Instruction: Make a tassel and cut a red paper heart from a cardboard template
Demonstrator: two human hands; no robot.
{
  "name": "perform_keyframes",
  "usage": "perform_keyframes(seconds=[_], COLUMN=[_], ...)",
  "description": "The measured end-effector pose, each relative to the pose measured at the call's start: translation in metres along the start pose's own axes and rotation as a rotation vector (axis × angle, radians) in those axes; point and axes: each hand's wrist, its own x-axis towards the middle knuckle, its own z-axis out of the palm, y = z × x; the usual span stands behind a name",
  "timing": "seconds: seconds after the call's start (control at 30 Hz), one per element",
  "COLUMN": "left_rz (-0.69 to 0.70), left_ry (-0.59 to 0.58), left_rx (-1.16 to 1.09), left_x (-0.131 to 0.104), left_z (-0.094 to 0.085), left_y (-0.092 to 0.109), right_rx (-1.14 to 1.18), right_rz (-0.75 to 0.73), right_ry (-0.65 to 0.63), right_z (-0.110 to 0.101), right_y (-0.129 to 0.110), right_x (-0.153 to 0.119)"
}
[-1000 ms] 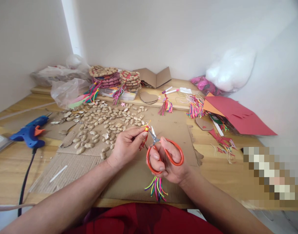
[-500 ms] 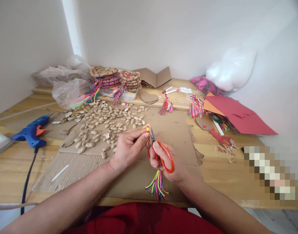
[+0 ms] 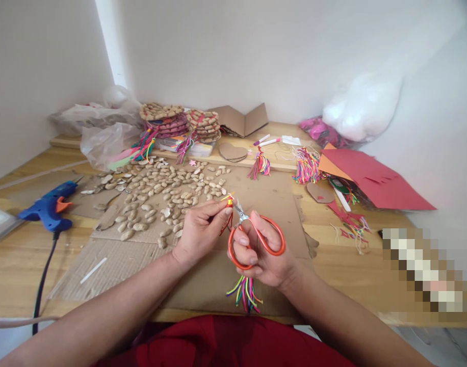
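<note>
The left hand [image 3: 201, 227] pinches red-and-yellow cord [image 3: 230, 203] above the cardboard [image 3: 274, 204]; the right hand [image 3: 271, 255] grips scissors [image 3: 243, 217] beside it, handles spread. Trimming seems underway; another snip calls for steady cord.

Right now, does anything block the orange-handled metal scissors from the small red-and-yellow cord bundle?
Nothing visible does. The right hand holds the scissors close beside the cord bundle pinched in the left hand.
</note>
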Motion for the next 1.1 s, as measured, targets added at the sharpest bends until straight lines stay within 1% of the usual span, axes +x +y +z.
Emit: perform_keyframes(seconds=[0.13, 0.17, 0.27, 0.37, 0.43, 0.47, 0.53, 0.6, 0.67, 0.77, 0.87, 1.1], left_rz=[-0.043, -0.055, -0.074, -0.033, -0.027, -0.049, -0.110, -0.147, -0.153, -0.148, -0.153, -0.142], left_ry=[-0.025, -0.030, -0.057, -0.093, -0.045, -0.004, 0.052, 0.042, 0.022, 0.030, 0.027, 0.023], left_rx=[0.002, -0.013, -0.063, -0.059, -0.048, -0.052, -0.072, -0.106, -0.134, -0.142, -0.143, -0.151], left_x=[-0.001, -0.002, -0.005, -0.007, -0.006, -0.005, -0.002, 0.000, 0.001, 0.001, 0.000, 0.002], left_z=[-0.002, -0.002, -0.001, 0.001, 0.001, 0.000, -0.002, -0.003, -0.003, -0.003, -0.002, -0.001], left_y=[0.002, 0.004, 0.010, 0.016, 0.016, 0.014, 0.009, 0.004, 0.003, 0.005, 0.008, 0.010], right_rx=[-0.261, -0.330, -0.487, -0.516, -0.496, -0.496, -0.509, -0.503, -0.452, -0.345, -0.268, -0.214], right_rz=[-0.121, -0.146, -0.227, -0.348, -0.393, -0.380, -0.291, -0.181, -0.110, -0.057, -0.036, -0.023], right_ry=[0.251, 0.297, 0.368, 0.487, 0.529, 0.501, 0.370, 0.237, 0.170, 0.144, 0.129, 0.133], right_z=[0.006, 0.008, 0.009, 0.007, 0.007, 0.007, 0.010, 0.012, 0.011, 0.008, 0.005, 0.008], right_y=[0.008, 0.010, 0.009, 0.000, -0.008, -0.010, -0.011, -0.008, -0.004, 0.000, -0.001, -0.005], right_x=[0.003, 0.004, 0.006, 0.004, 0.001, -0.001, -0.004, -0.005, -0.005, -0.002, 0.000, -0.002])
